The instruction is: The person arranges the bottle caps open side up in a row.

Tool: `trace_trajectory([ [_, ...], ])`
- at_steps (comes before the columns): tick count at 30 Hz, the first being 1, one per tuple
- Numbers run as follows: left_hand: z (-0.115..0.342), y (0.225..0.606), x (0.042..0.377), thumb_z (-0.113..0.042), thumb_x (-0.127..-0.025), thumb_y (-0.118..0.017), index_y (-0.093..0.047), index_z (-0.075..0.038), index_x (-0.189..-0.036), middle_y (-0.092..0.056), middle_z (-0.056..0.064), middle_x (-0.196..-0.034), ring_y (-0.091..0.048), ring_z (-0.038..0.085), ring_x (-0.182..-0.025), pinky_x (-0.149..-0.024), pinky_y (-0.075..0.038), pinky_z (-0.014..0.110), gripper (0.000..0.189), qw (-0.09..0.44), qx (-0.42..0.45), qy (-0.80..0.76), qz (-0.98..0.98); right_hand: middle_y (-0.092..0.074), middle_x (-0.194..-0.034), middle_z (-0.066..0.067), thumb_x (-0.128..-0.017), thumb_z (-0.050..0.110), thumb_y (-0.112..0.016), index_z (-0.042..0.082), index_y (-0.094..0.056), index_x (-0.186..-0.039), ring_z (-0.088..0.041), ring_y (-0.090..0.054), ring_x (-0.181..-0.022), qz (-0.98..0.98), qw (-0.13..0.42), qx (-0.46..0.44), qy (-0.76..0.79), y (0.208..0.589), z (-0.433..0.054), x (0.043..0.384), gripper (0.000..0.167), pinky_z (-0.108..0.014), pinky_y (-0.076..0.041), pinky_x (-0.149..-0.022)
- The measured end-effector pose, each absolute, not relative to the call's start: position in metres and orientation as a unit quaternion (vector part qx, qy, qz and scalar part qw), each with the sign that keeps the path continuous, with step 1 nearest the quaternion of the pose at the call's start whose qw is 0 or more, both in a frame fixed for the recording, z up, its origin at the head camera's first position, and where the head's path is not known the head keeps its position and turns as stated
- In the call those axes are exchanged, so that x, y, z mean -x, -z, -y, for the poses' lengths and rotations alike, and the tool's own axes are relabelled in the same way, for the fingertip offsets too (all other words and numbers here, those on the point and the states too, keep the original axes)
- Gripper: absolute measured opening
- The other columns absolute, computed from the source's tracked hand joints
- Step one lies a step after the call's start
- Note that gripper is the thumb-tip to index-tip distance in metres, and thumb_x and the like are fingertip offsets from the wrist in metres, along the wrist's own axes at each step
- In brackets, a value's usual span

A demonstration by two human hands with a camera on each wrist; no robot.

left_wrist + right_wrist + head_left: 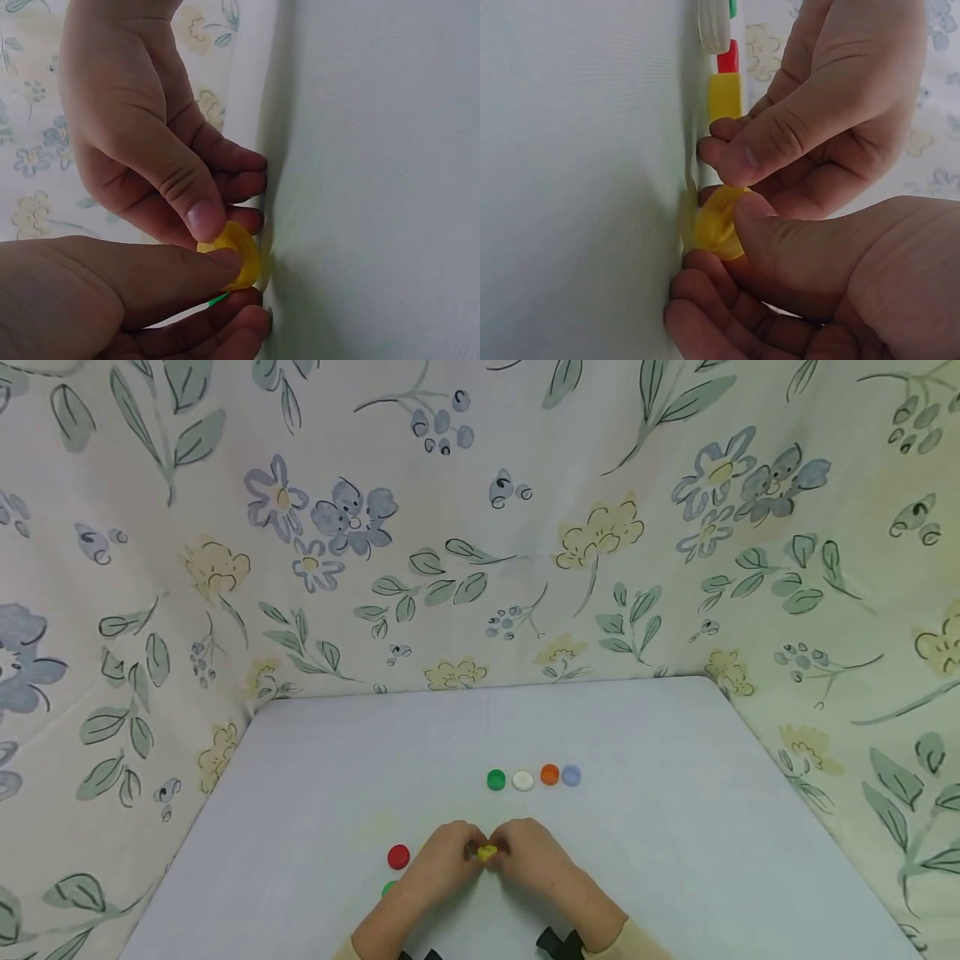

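Observation:
Both hands meet low in the middle of the head view, close over the white table. Between them is a small yellow cap, round and hollowed in the wrist views. My left hand pinches it with thumb and fingers, the thumb lying over the cap in the left wrist view. My right hand pinches the opposite edge, its thumb pressed to the cap in the right wrist view. A red cap lies left of the left hand. A green cap is partly hidden by that forearm.
Farther back lie a dark green cap, a white cap, an orange cap and a pale blue cap in a row. Beyond the left hand, the right wrist view shows a yellow piece and a ridged white cap. Flowered cloth surrounds the table.

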State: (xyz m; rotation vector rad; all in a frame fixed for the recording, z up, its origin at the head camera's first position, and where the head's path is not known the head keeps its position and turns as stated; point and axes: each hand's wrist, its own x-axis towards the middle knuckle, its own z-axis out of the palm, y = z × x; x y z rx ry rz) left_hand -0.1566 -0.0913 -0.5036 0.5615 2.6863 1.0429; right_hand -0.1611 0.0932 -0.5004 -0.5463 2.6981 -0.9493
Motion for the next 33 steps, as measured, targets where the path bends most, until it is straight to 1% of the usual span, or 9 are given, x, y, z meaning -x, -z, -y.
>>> trace_trajectory([
  [3, 0.093, 0.505, 0.157, -0.005, -0.088, -0.076, -0.077, -0.007, -0.098, -0.068, -0.005, -0.089, -0.056, 0.01, -0.078, -0.073, -0.052, 0.029, 0.01, 0.088, -0.185, -0.368, -0.907, -0.072, -0.087, 0.003, -0.09, 0.012, -0.077, 0.005, -0.079, -0.098, -0.009, -0.059, -0.077, -0.92, 0.102, 0.197, 0.322, 0.5, -0.094, 0.162, 0.011, -0.033, -0.054, -0.075],
  [6, 0.095, 0.505, 0.159, -0.007, -0.089, -0.078, -0.08, -0.009, -0.096, -0.071, -0.008, -0.087, -0.059, 0.008, -0.079, -0.072, -0.053, 0.028, 0.008, 0.074, -0.178, -0.392, -0.899, -0.074, -0.09, 0.002, -0.092, 0.011, -0.076, 0.006, -0.079, -0.097, -0.009, -0.063, -0.082, -0.919, 0.082, 0.21, 0.325, 0.499, -0.095, 0.164, 0.008, -0.034, -0.055, -0.078],
  [11, 0.097, 0.505, 0.162, -0.008, -0.088, -0.08, -0.082, -0.008, -0.097, -0.075, -0.005, -0.092, -0.064, 0.009, -0.083, -0.073, -0.054, 0.027, 0.009, 0.067, -0.173, -0.419, -0.889, -0.075, -0.089, 0.002, -0.093, 0.009, -0.075, 0.006, -0.079, -0.096, -0.009, -0.065, -0.083, -0.915, 0.059, 0.228, 0.328, 0.5, -0.097, 0.167, 0.007, -0.033, -0.056, -0.078],
  [17, 0.098, 0.503, 0.165, -0.012, -0.091, -0.078, -0.082, -0.007, -0.102, -0.076, -0.003, -0.097, -0.067, 0.015, -0.091, -0.078, -0.055, 0.028, 0.013, 0.08, -0.163, -0.43, -0.885, -0.075, -0.091, 0.0, -0.094, 0.008, -0.073, 0.005, -0.079, -0.097, -0.013, -0.068, -0.086, -0.912, 0.051, 0.234, 0.333, 0.5, -0.098, 0.168, 0.007, -0.035, -0.056, -0.079],
  [20, 0.099, 0.502, 0.166, -0.013, -0.092, -0.077, -0.081, -0.006, -0.104, -0.076, -0.003, -0.097, -0.067, 0.015, -0.092, -0.078, -0.055, 0.028, 0.014, 0.095, -0.155, -0.441, -0.879, -0.075, -0.093, 0.0, -0.096, 0.008, -0.071, 0.005, -0.079, -0.099, -0.011, -0.067, -0.086, -0.911, 0.05, 0.229, 0.34, 0.502, -0.099, 0.169, 0.009, -0.034, -0.056, -0.078],
  [25, 0.101, 0.504, 0.169, -0.014, -0.095, -0.074, -0.079, -0.006, -0.106, -0.075, -0.003, -0.098, -0.065, 0.014, -0.088, -0.074, -0.054, 0.026, 0.015, 0.115, -0.138, -0.467, -0.866, -0.074, -0.094, 0.001, -0.099, 0.01, -0.068, 0.005, -0.078, -0.103, -0.008, -0.064, -0.083, -0.906, 0.051, 0.218, 0.36, 0.503, -0.1, 0.171, 0.012, -0.03, -0.056, -0.075],
  [29, 0.101, 0.503, 0.169, -0.014, -0.096, -0.073, -0.078, -0.002, -0.108, -0.075, 0.002, -0.097, -0.067, 0.014, -0.08, -0.071, -0.056, 0.025, 0.017, 0.114, -0.128, -0.504, -0.847, -0.072, -0.093, 0.001, -0.1, 0.013, -0.067, 0.005, -0.078, -0.104, -0.006, -0.06, -0.079, -0.898, 0.031, 0.211, 0.384, 0.503, -0.1, 0.173, 0.014, -0.025, -0.054, -0.07],
  [33, 0.101, 0.503, 0.169, -0.015, -0.097, -0.072, -0.077, 0.001, -0.111, -0.075, 0.006, -0.1, -0.069, 0.016, -0.077, -0.072, -0.058, 0.026, 0.021, 0.107, -0.116, -0.536, -0.83, -0.073, -0.093, 0.003, -0.1, 0.015, -0.068, 0.007, -0.078, -0.105, -0.006, -0.059, -0.076, -0.89, 0.008, 0.196, 0.412, 0.503, -0.1, 0.176, 0.014, -0.023, -0.053, -0.068],
])
